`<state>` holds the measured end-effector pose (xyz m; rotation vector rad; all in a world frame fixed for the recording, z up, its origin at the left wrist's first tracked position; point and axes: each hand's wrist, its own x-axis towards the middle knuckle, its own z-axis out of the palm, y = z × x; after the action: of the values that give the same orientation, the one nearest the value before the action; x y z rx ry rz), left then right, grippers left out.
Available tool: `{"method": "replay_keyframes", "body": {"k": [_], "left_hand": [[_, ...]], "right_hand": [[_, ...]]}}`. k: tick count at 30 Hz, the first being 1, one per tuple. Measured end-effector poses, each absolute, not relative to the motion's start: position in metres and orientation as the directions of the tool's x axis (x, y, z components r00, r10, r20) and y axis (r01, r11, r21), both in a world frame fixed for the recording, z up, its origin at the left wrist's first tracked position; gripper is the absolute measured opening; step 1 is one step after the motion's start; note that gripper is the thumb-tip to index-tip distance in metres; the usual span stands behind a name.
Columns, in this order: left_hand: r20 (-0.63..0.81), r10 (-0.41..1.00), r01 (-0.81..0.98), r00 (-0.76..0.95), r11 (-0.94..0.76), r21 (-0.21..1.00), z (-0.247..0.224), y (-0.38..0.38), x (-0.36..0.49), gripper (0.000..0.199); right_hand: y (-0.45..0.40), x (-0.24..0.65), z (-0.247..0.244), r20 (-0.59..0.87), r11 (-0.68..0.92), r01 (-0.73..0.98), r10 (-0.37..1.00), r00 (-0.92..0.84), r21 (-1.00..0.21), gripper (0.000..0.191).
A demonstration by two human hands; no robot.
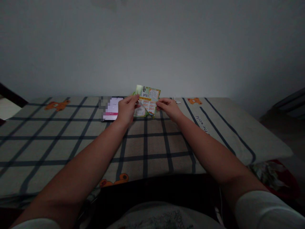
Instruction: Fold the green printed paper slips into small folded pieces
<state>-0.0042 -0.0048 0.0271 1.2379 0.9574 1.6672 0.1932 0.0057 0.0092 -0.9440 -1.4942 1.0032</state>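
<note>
A green and white printed leaflet [152, 94] with a yellow band and small text is held up above the far part of the table. Its lower edge looks folded or curled, with another printed layer showing behind and below. My left hand [127, 108] pinches its left side between thumb and fingers. On the right edge, my right hand [168, 107] grips the same leaflet with its fingertips. Just left of my left hand lies a phone [113, 106] with a lit screen, partly blurred out by blocks.
A checked cloth with bear prints covers the table [157, 143], which meets a plain wall [152, 47]. A small white scrap [177, 100] lies beyond my right hand. A red container [283, 178] stands below the table's right edge.
</note>
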Motion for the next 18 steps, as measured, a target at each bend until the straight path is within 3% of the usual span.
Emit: {"method": "replay_keyframes", "body": {"k": [4, 8, 13, 18], "left_hand": [[0.511, 0.848, 0.055, -0.141, -0.508, 0.859, 0.031, -0.011, -0.007, 0.034], [0.567, 0.817, 0.106, -0.104, -0.557, 0.824, 0.031, -0.013, -0.007, 0.037], [0.489, 0.867, 0.055, -0.097, -0.486, 0.872, 0.027, -0.009, -0.007, 0.018], [0.401, 0.913, -0.030, -0.072, -0.404, 0.914, 0.030, -0.014, -0.003, 0.025]], "right_hand": [[0.005, 0.195, 0.012, 0.373, 0.376, 0.090, 0.926, -0.049, -0.922, 0.030], [0.003, 0.196, 0.017, 0.358, 0.359, 0.055, 0.933, -0.023, -0.932, 0.039], [0.001, 0.196, 0.021, 0.372, 0.372, -0.002, 0.928, 0.004, -0.928, 0.042], [-0.001, 0.195, 0.021, 0.382, 0.382, -0.031, 0.924, 0.008, -0.924, 0.046]]}}
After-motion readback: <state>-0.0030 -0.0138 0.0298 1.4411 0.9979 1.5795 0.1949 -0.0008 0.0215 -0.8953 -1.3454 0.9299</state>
